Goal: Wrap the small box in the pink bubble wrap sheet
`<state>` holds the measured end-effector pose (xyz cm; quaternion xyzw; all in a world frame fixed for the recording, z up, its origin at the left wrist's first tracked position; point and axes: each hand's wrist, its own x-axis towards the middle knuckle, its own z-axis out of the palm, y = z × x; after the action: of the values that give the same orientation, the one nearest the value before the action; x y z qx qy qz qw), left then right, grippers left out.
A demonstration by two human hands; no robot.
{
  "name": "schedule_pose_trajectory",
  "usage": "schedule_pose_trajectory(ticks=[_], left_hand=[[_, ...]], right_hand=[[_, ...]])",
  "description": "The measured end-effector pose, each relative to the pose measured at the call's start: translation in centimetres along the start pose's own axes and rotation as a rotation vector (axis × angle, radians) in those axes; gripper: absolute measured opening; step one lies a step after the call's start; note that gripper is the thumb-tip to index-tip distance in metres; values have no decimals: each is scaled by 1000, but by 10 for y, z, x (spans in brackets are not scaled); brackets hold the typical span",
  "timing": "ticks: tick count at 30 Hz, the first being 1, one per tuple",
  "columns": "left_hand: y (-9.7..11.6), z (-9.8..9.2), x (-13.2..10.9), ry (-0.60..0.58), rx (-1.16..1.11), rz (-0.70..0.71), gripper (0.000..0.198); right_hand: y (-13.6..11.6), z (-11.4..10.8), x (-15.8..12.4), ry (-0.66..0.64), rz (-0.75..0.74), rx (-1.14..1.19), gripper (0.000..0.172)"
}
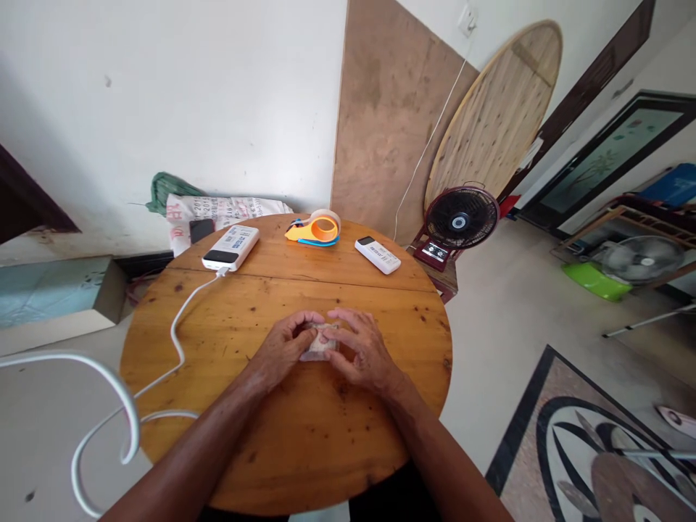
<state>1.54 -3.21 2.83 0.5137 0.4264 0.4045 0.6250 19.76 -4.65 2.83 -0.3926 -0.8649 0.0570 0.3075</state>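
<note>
Between my two hands, a small whitish packet or box with clear, shiny edges rests on or just above the wooden table. My left hand is closed on its left side, thumb on top and fingers round the far edge. From the right, my right hand curls over it, with a fingertip on its top and the thumb by the near right corner. Fingers cover much of it, and its exact kind does not show.
On the round table stand a white power bank with a white cable, an orange tape dispenser and a second white power bank. A dark red fan stands beyond the right edge.
</note>
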Motion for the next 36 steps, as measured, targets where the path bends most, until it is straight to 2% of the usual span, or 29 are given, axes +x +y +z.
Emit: schedule_pose_trajectory(ticks=[14, 25, 30, 36], left_hand=[[-7, -2, 2, -36, -72, 80, 25], [-5, -2, 1, 0, -17, 105, 24], [-5, -3, 1, -7, 11, 125, 24], [-5, -3, 0, 12, -9, 102, 25]], right_hand=[[-13, 8, -5, 75, -103, -257, 26], [-17, 18, -6, 89, -120, -197, 21], [-17, 18, -6, 124, -79, -171, 18], [-18, 15, -7, 200, 2, -99, 32]])
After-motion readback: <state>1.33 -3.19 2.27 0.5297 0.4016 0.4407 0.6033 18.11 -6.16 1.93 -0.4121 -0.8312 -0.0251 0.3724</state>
